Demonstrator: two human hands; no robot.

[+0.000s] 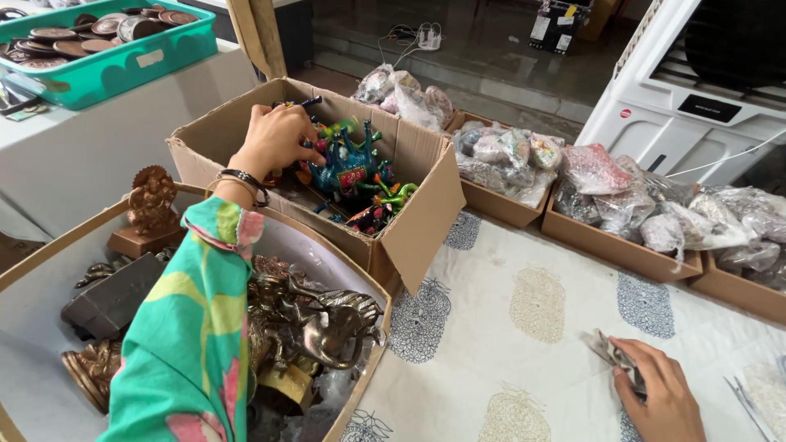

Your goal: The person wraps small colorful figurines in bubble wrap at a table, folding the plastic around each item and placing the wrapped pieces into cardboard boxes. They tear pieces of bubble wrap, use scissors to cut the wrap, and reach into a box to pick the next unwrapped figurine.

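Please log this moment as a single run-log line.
left hand: inside cardboard box, on painted figurines | right hand: on table, holding small wrapped item

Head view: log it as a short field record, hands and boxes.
left hand: reaching into open carton, touching painted figurines
right hand: on patterned cloth, holding a small grey wrapped piece
near box: brass statues, one brown figure
far trays: bagged items
upper left: teal crate of dark discs
upper right: white appliance
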